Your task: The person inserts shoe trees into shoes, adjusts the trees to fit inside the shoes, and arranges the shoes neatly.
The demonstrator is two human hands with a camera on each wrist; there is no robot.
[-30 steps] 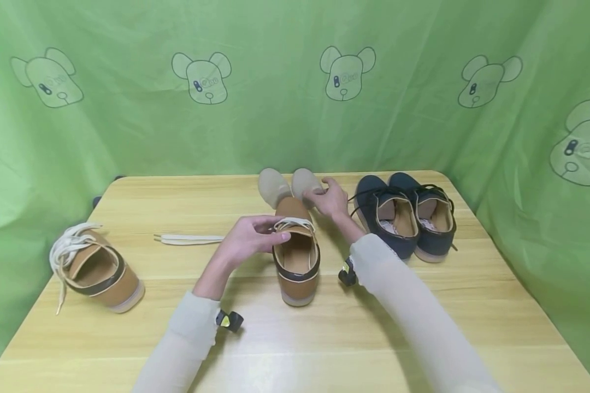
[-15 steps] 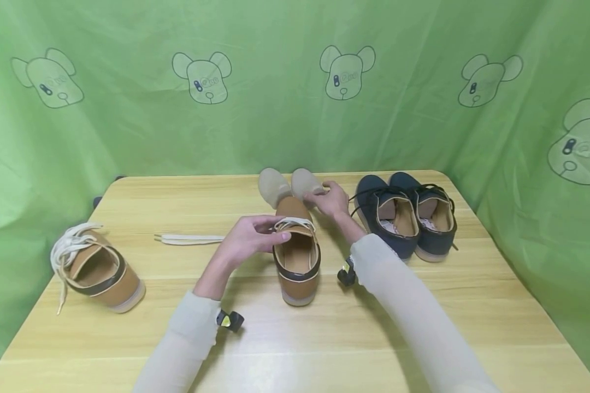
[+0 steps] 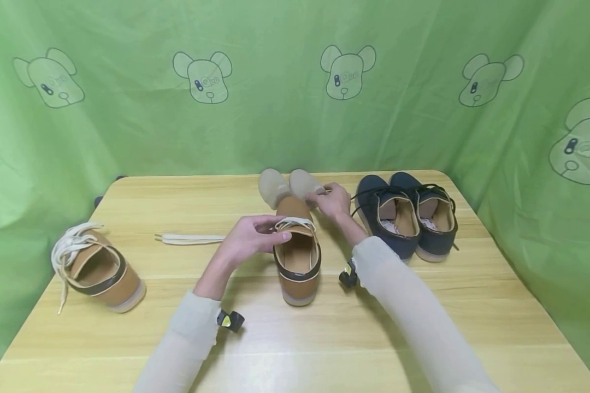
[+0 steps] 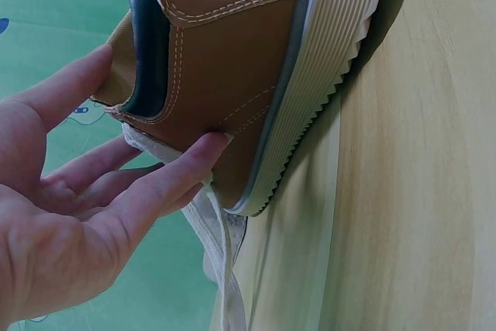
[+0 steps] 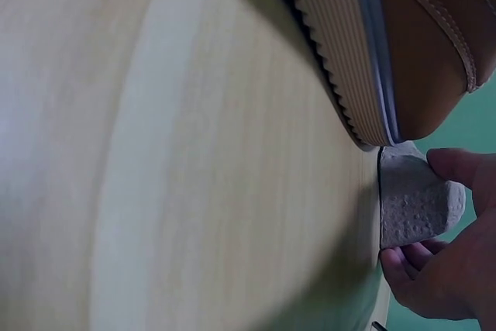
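Note:
A tan lace-up shoe [image 3: 297,286] stands mid-table, heel toward me. My left hand [image 3: 248,237] holds its left side, thumb at the tongue beside the opening and fingers along the upper. White laces [image 4: 209,226] hang down past those fingers in the left wrist view. Two rounded grey shoe inserts lie beyond the toe. My right hand [image 3: 331,202] grips the right insert [image 3: 302,183] between thumb and fingers; its rough, pitted end [image 5: 418,203] faces the right wrist camera. The left insert [image 3: 273,185] lies close by, touched by neither hand.
A second tan shoe [image 3: 120,289] with loose white laces sits at the left. A folded white shoelace [image 3: 189,239] lies beside my left hand. Two navy shoes [image 3: 430,240] with black laces stand at the right. A green curtain [image 3: 275,131] borders the wooden table [image 3: 285,349].
The right insert has shifted very slightly left with my right hand on it. My left hand and the tan shoe stay in place.

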